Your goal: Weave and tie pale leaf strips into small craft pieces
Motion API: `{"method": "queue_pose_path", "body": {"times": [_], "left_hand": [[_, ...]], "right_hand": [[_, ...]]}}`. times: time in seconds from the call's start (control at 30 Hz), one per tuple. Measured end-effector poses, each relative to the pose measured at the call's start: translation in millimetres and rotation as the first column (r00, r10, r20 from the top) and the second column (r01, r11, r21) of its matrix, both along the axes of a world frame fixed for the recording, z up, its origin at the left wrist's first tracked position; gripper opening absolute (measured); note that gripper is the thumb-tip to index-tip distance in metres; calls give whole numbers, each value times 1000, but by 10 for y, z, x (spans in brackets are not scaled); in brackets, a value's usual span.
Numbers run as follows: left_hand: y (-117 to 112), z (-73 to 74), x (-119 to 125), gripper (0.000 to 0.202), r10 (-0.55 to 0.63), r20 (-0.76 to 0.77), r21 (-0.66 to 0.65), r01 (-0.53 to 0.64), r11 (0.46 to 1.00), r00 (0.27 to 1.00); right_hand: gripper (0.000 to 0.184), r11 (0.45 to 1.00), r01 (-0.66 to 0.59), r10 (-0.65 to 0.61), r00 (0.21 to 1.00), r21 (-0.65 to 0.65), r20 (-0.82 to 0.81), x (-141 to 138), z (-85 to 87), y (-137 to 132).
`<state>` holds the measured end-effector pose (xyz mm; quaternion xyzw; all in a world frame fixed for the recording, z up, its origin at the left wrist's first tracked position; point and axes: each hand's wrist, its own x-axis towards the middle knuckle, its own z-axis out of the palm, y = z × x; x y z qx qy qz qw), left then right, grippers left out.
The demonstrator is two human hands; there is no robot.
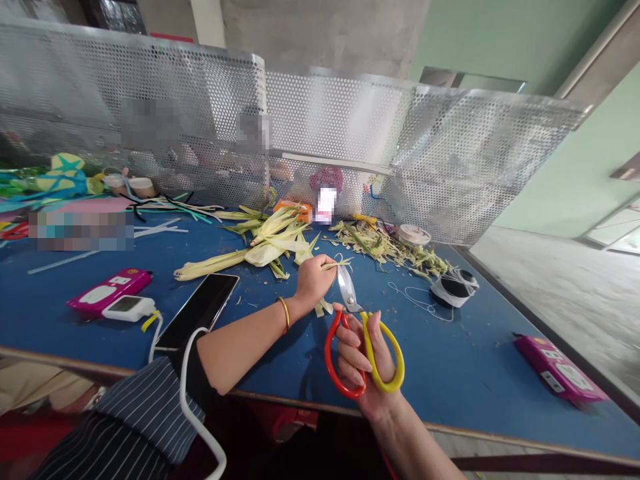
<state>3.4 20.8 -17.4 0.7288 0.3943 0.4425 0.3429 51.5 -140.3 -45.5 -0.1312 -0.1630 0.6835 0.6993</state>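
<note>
My right hand (pixel 364 363) grips a pair of scissors (pixel 356 333) with one red and one yellow handle, blades pointing away from me. My left hand (pixel 313 279) pinches a thin pale green leaf strip (pixel 336 264) just at the blade tips. A gold bangle sits on my left wrist. Both hands hover over the blue table (pixel 450 373). A pile of long yellow-green leaves (pixel 265 247) lies just beyond my left hand.
A black phone (pixel 200 308) with a white cable, a white device (pixel 127 307) and a pink device (pixel 110 290) lie at left. Leaf trimmings (pixel 395 250), a thread spool (pixel 454 288) and another pink device (pixel 557 369) lie right. A perforated metal screen (pixel 350 147) bounds the back.
</note>
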Motion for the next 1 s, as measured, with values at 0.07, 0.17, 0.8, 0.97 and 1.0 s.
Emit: {"method": "queue_pose_path", "body": {"times": [0.07, 0.17, 0.8, 0.97, 1.0], "left_hand": [[-1, 1, -1, 12, 0, -3, -1, 0, 1000, 1000], [-1, 6, -2, 12, 0, -5, -7, 0, 1000, 1000], [139, -79, 18, 15, -43, 147, -331, 90, 939, 988], [154, -29, 10, 30, -69, 285, -569, 227, 790, 956], [145, -12, 7, 32, -79, 309, -592, 257, 764, 948]], "right_hand": [[47, 1000, -6, 6, 1000, 13, -1, 3, -5, 3], [48, 1000, -2, 2, 1000, 12, 17, 1, -14, 10], [49, 957, 146, -10, 878, -249, 478, 138, 36, -173], [50, 904, 407, 53, 194, -129, 980, 629, 34, -241], [46, 888, 458, 78, -63, -40, 995, 721, 62, -219]]}}
